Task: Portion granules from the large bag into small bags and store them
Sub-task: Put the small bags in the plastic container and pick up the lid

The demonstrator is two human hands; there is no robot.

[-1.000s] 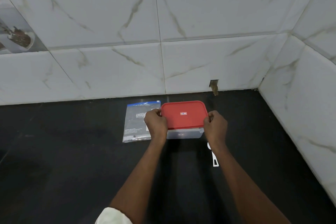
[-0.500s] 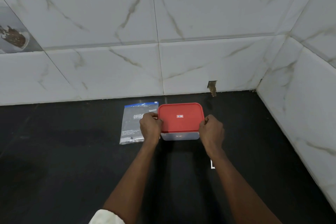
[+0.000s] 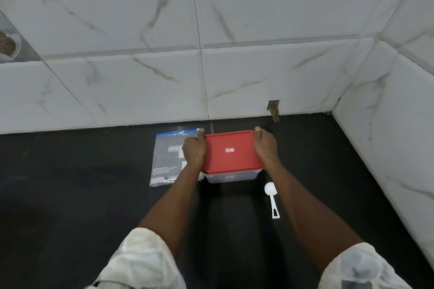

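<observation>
Head view, box: your clear box (image 3: pixel 231 177), closed by a red lid (image 3: pixel 231 151), sits on the black counter (image 3: pixel 70 195) near the tiled wall (image 3: pixel 141 77).
Left hand: your left hand (image 3: pixel 193 151) grips the lid's left edge.
Right hand: your right hand (image 3: pixel 266 145) grips the lid's right edge.
Large bag: the large bag (image 3: pixel 166 159) lies flat just left of the box, partly hidden by your left hand.
Scoop: a white scoop (image 3: pixel 272 197) lies beside your right forearm.

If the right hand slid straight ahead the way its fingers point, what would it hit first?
Probably the tiled back wall, near the small notch at its base. The right hand points away beside the red lid, with only bare black counter ahead; depth is unclear.
</observation>
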